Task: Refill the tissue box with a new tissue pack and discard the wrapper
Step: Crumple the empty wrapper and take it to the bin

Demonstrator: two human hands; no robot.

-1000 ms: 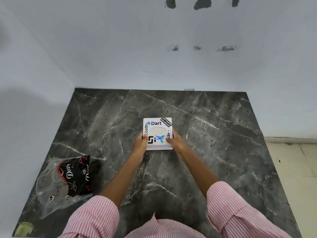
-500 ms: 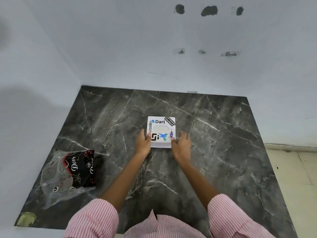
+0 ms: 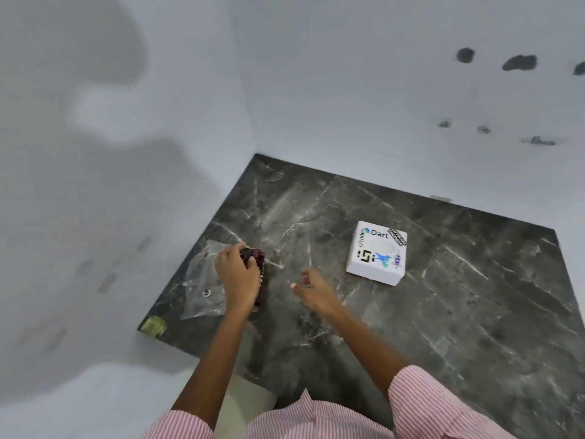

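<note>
The white tissue box [image 3: 376, 253], covered in stickers, lies flat on the dark marble slab [image 3: 443, 312], with neither hand on it. At the slab's left edge lies the clear plastic wrapper [image 3: 202, 280] with its black and red printed part. My left hand [image 3: 239, 280] rests on top of the wrapper, fingers curled over the printed part. My right hand [image 3: 311, 288] hovers between wrapper and box, holding nothing, fingers loosely apart. Whether tissues show at the box's oval opening I cannot tell.
Grey walls close in behind and to the left of the slab. A small greenish patch [image 3: 153, 326] marks the slab's near left corner. My pink striped sleeves [image 3: 427, 403] fill the bottom of the view.
Both hands have left the tissue box. My left hand went left onto the wrapper, my right hand drew back toward it. The camera has turned left.
</note>
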